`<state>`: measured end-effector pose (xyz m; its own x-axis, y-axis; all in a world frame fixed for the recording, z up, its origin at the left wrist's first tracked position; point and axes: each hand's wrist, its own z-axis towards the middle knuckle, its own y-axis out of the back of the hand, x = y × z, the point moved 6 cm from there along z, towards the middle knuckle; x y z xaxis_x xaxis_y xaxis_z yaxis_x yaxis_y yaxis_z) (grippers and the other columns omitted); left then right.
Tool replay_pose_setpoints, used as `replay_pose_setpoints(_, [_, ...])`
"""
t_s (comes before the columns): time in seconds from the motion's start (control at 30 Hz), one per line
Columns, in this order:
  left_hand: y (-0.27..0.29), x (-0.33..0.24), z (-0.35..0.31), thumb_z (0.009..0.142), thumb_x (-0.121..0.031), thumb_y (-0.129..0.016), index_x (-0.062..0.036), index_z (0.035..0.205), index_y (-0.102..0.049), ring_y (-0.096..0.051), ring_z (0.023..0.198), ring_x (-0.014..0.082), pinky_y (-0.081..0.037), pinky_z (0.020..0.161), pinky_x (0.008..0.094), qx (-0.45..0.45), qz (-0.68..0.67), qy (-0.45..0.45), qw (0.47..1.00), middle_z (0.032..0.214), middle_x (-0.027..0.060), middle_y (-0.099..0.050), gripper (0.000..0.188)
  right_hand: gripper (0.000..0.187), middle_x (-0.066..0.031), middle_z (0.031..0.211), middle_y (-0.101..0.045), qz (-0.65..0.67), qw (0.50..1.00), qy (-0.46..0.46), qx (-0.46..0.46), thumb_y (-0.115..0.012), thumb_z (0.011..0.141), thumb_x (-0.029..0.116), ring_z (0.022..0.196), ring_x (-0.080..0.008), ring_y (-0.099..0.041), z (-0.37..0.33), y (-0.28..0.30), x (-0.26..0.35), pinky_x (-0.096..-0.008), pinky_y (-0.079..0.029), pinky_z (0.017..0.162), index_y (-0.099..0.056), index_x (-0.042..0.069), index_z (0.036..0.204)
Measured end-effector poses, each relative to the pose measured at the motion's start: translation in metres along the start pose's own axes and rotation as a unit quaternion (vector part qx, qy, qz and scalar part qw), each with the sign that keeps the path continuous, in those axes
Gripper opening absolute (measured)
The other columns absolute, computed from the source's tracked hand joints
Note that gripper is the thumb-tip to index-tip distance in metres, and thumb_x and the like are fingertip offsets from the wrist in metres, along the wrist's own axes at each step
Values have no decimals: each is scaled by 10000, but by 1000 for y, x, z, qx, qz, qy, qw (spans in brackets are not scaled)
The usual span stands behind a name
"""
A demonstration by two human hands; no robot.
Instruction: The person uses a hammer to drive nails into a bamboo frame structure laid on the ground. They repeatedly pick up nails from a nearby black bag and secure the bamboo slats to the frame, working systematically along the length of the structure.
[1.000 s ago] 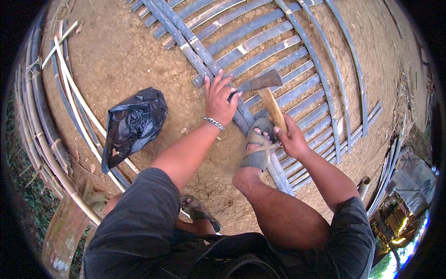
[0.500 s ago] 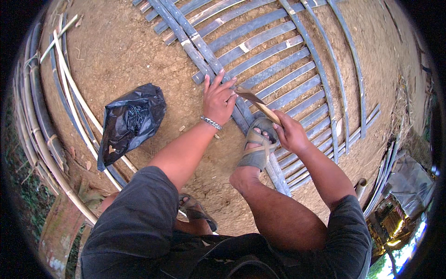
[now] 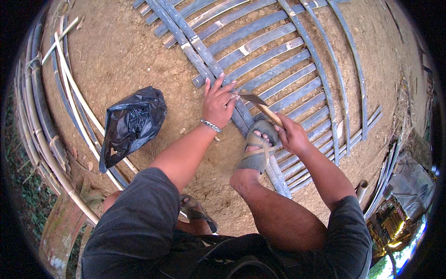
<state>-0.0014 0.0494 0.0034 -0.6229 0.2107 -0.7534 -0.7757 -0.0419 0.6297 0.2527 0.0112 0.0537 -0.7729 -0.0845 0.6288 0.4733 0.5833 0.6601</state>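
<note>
My left hand, with a chain bracelet at the wrist, lies with fingers spread across a pair of long dark bamboo strips. Its thumb side is beside the blade tip; whether a small nail sits there cannot be made out. In my right hand is the wooden handle of a knife with a broad dark blade. That blade reaches over the strips toward my left fingers. The strips form one edge of a bamboo slat frame on the ground. My sandalled foot presses on the same edge.
An open black plastic bag with small dark nail-like pieces inside lies left of my hand on bare soil. Long bamboo poles and pale strips curve along the left. More strips and clutter stand at right.
The knife blade has tilted and dropped slightly by my left fingers. My left hand stays in place on the strips; the whole view has shifted a little.
</note>
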Motion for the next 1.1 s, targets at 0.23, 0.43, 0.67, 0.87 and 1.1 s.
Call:
replay_pose_setpoints(0.23, [0,-1,0,847,-108,-727,-86,823,-718,-471,1425,341,-169,1221,588,9,15,-2,1000,1298,44,-708,34,456,-236,1209,-670,-20,999,24,-14,-628,958,100,1068,-443,-666,2,-3,0,-483,-550,895,-515,79,1399])
replay_pose_setpoints(0.43, [1,-1,1,834,-94,-709,-70,925,-728,-465,1429,340,-174,1226,592,12,8,-2,1000,1325,58,-691,96,454,-237,1210,-666,-10,998,43,-39,-633,959,101,1069,-447,-661,1,2,8,-482,-550,892,-514,82,1397])
replay_pose_setpoints(0.67, [44,16,34,953,-240,-572,-29,1352,-598,-363,1490,349,-103,1249,588,-74,51,18,996,1522,179,-505,452,449,-236,1194,-669,6,996,49,-77,-648,949,95,1013,-455,-670,-1,10,8,-472,-549,864,-524,85,1381])
replay_pose_setpoints(0.87, [6,39,120,1042,-393,-426,-62,1567,-346,-205,1557,298,-88,1258,565,80,315,-3,946,1661,145,-286,627,431,-235,1212,-665,-19,1000,23,-9,-637,948,76,1062,-445,-661,15,-1,6,-456,-545,889,-542,59,1367])
replay_pose_setpoints(1.1, [3,34,119,1050,-420,-394,-77,1585,-314,-172,1566,279,-83,1262,559,123,346,1,930,1673,139,-253,640,444,-227,1121,-677,32,986,133,-93,-622,943,55,1005,-450,-664,-5,0,-14,-469,-542,860,-528,52,1377])
